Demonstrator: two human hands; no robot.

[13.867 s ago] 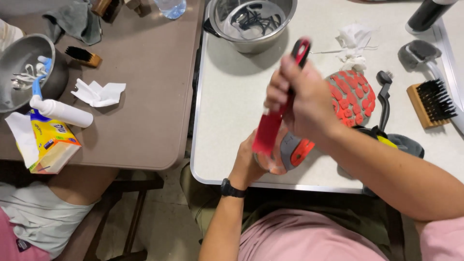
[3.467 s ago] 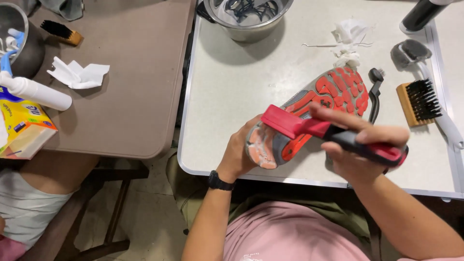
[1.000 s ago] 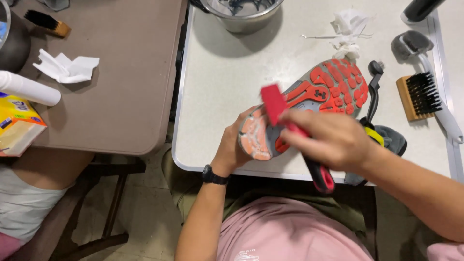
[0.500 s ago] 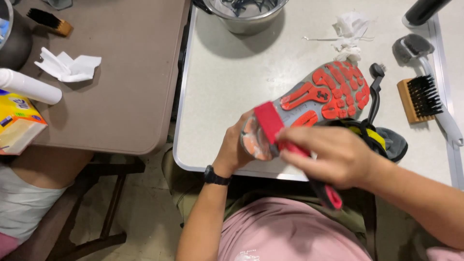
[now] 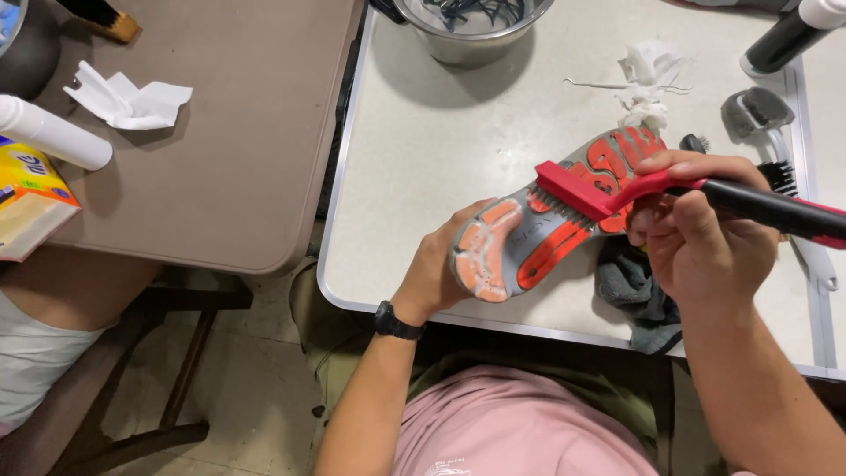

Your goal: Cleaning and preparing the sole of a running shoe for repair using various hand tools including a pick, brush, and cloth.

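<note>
A shoe (image 5: 529, 238) with a grey and orange-red sole is turned sole up over the front of the white table (image 5: 423, 167). My left hand (image 5: 436, 264), with a black watch on its wrist, grips the shoe at the heel end. My right hand (image 5: 701, 229) is closed on the black handle of a red brush (image 5: 608, 189). The brush head lies across the middle of the sole, bristles down on it.
A metal bowl (image 5: 476, 40) of dark laces stands at the table's back. Crumpled white tissue (image 5: 648, 79), more brushes (image 5: 767, 123) and a dark cloth (image 5: 639, 291) lie around the shoe. The brown table (image 5: 220, 132) at left holds tissue (image 5: 132, 97), a white tube (image 5: 53, 132) and a yellow box (image 5: 31, 198).
The red brush has swung up from pointing towards me to lying across the sole, handle out to the right. The shoe has shifted slightly in my left hand.
</note>
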